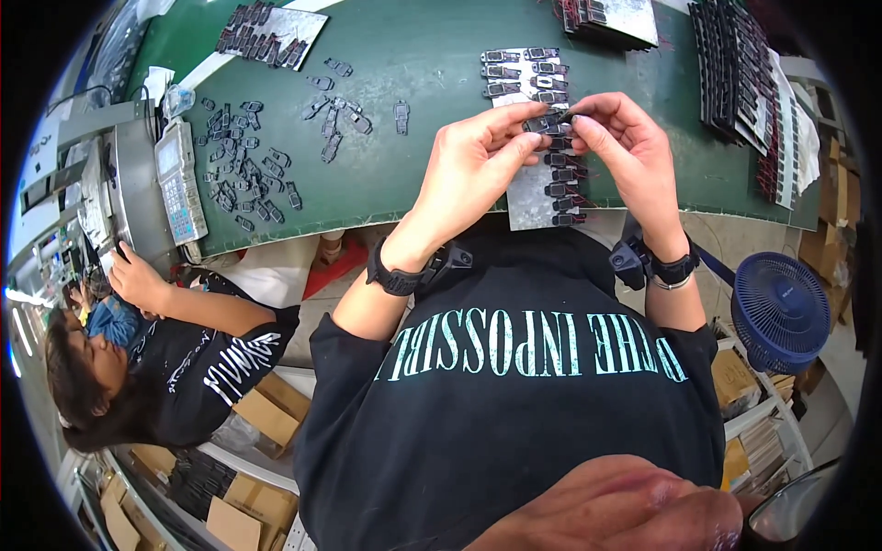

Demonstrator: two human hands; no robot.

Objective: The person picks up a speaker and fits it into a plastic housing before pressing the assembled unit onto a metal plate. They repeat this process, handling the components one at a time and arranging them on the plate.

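Note:
My left hand (482, 158) pinches a small black module (546, 123), which looks like a miniature speaker, between thumb and fingertips. At the module's right end, my right hand (628, 138) is closed, thumb against forefinger, on its edge or wire; the exact grip is too small to tell. Both hands are over a pale metal plate (531, 204) that carries rows of similar black modules (562, 190), several with thin red wires at their right ends. My hands cover the plate's middle. Beyond them, two columns of modules (502, 72) lie on its far part.
Loose modules (243, 174) are heaped on the green table (413, 184) at left, with a smaller group (333, 119) nearer the middle. Loaded plates (730, 73) stand at right; others (276, 37) lie at the back. A co-worker (175, 349) sits left; a blue fan (781, 308) stands right.

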